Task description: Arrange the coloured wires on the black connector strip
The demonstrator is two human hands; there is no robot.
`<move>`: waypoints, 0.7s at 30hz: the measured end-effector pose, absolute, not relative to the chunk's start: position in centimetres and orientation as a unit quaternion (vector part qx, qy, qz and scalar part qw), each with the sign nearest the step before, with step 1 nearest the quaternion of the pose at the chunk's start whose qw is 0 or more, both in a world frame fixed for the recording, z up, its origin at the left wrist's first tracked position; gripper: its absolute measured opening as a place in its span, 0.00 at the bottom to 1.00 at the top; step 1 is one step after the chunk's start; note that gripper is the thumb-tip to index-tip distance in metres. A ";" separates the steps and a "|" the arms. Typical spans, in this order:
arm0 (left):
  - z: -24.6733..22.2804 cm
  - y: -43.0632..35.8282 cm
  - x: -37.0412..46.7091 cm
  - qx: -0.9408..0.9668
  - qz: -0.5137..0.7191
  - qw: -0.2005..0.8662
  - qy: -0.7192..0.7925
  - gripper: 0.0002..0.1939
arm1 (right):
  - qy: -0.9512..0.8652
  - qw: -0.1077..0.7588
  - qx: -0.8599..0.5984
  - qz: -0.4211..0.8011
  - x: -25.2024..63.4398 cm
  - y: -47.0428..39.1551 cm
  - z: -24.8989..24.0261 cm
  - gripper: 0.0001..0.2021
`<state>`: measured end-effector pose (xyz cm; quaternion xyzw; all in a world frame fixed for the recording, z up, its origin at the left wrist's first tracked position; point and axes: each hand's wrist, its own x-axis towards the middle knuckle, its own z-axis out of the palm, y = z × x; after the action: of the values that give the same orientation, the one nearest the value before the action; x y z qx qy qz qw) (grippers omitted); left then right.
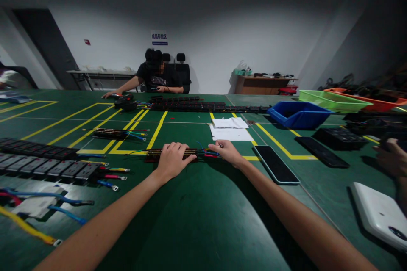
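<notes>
A dark, narrow strip housing (154, 155) with brass-coloured bars along it lies on the green table in front of me. My left hand (173, 161) is laid over its middle, fingers curled across the far side and thumb pointing right. At the strip's right end, blue and red wires (211, 155) come out, the red one ending in a ring terminal. My right hand (225, 151) is closed there in a pinch, with a small ring terminal showing at its fingers. Just which wire sits between the fingertips is partly hidden. From the left end a yellow-green wire (136, 152) sticks out.
Similar strip (110, 132) lies farther off to the left, near black socket strips (54, 167) with terminal-ended wires. White papers (230, 129), a phone (276, 164) and a blue bin (299, 114) are to the right. A co-worker (159, 74) sits across; another person's hand (392, 156) is at far right.
</notes>
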<state>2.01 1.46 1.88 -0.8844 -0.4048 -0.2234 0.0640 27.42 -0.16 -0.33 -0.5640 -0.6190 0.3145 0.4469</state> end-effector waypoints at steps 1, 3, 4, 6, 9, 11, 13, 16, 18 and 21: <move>1.9 1.5 2.0 -0.885 -0.221 0.065 -0.405 0.27 | -0.625 0.444 -0.565 0.307 27.5 -0.1 -0.4 0.28; 1.9 1.5 2.0 -0.885 -0.219 0.066 -0.406 0.27 | -0.634 0.439 -0.564 0.294 27.6 0.0 -0.5 0.27; 1.9 1.5 2.1 -0.885 -0.218 0.066 -0.407 0.27 | -0.639 0.438 -0.564 0.286 27.7 0.1 -0.6 0.26; 1.8 1.5 2.1 -0.884 -0.219 0.066 -0.408 0.27 | -0.649 0.434 -0.564 0.269 27.7 0.2 -0.7 0.26; 1.7 1.6 2.1 -0.882 -0.220 0.069 -0.411 0.27 | -0.658 0.426 -0.570 0.246 27.6 0.2 -0.8 0.25; 1.6 1.6 2.0 -0.881 -0.221 0.071 -0.413 0.27 | -0.655 0.429 -0.571 0.246 27.5 0.1 -0.7 0.26; 1.6 1.6 2.0 -0.879 -0.224 0.070 -0.414 0.27 | -0.649 0.438 -0.564 0.264 27.5 -0.1 -0.6 0.28; 1.7 1.6 2.0 -0.878 -0.232 0.067 -0.413 0.26 | -0.620 0.457 -0.553 0.319 27.7 -0.4 -0.3 0.30; 1.8 1.5 2.0 -0.877 -0.236 0.065 -0.414 0.26 | -0.588 0.468 -0.548 0.367 27.9 -0.4 -0.3 0.30; 1.9 1.5 2.0 -0.875 -0.240 0.065 -0.414 0.27 | -0.553 0.476 -0.536 0.424 28.3 -0.3 -0.3 0.31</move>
<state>1.98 1.46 1.92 -0.8754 -0.4144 -0.2400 0.0651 28.28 -0.30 -0.27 -0.5362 -0.5531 0.4244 0.4759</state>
